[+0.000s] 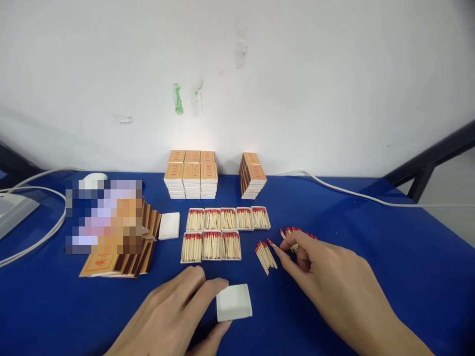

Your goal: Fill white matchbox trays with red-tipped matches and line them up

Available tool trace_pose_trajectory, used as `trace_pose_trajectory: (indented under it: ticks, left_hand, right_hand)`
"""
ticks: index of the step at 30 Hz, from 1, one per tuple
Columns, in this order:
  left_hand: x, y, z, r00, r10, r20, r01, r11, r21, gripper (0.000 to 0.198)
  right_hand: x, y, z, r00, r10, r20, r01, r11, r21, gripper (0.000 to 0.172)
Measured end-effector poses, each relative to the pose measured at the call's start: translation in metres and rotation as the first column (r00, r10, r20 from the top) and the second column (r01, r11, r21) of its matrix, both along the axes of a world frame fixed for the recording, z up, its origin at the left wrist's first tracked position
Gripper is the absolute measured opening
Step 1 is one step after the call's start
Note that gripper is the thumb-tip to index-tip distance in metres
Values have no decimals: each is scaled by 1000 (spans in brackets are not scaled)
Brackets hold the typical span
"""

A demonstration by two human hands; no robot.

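Note:
Between the thumb and forefinger of my left hand (pixel 178 309) is a small white matchbox tray (pixel 234 301), its inside facing up with no matches in it. My right hand (pixel 322 272) is closed in a pinch on a match (pixel 272 244) with a red head. Just left of those fingers lies a small row of loose matches (pixel 265 258). Another pile of loose matches (pixel 295 233) is partly hidden behind my right hand. Ahead of my left hand, two rows of trays filled with matches (pixel 213 245) sit side by side on the blue table (pixel 289 321).
Stacked matchboxes (pixel 191 180) stand by the wall, with a smaller stack (pixel 253 175) to their right. Flat matchbox sleeves (pixel 111 262) lie at left, beside white empty trays (pixel 169 226). A white cable (pixel 334 190) crosses the back right. Part of the left side is pixelated.

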State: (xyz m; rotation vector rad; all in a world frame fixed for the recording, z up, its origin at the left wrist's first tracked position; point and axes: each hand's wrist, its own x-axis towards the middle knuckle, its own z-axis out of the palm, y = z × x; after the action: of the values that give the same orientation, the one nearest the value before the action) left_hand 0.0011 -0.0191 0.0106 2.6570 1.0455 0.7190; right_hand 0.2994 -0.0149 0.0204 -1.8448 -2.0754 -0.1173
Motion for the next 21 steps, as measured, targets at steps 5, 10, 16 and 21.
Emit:
trace_pose_trajectory:
  ticks: [5, 10, 16, 21]
  left_hand:
    - [-1, 1, -1, 1000, -3, 0, 3, 1000, 19, 23]
    - [1, 2, -3, 1000, -5, 2, 5, 1000, 12, 22]
    - [2, 3, 0, 1000, -2, -4, 2, 1000, 15, 22]
    - [3, 1, 3, 1000, -2, 0, 2, 999, 45, 25]
  right_hand:
    - [-1, 0, 2, 1000, 9, -16, -9, 1000, -15, 32]
    - [-1, 1, 3, 999, -6, -35, 5, 999, -39, 27]
    - [1, 1, 2, 999, -20, -51, 16, 997, -71, 25]
    - [1, 1, 0, 997, -22, -70, 16, 997, -81, 21]
